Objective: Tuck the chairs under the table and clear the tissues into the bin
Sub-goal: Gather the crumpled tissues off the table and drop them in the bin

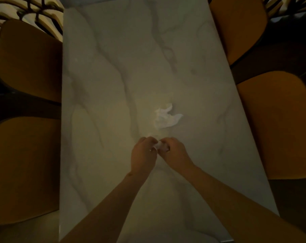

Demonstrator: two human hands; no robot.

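Observation:
A long white marble table [113,85] runs away from me. A crumpled white tissue [166,117] lies on it right of centre. Just below it my left hand [143,156] and my right hand [175,152] meet over the tabletop, both closed around a small wad of tissue [159,146] held between them. Mustard-coloured chairs stand along both sides: two on the left [28,60] [24,169] and two on the right [240,27] [278,123], their seats partly under the table edge. No bin is in view.
A patterned rug or floor with dark curved lines [26,9] shows at the top left. Dark floor lies behind the right chairs. The scene is dimly lit.

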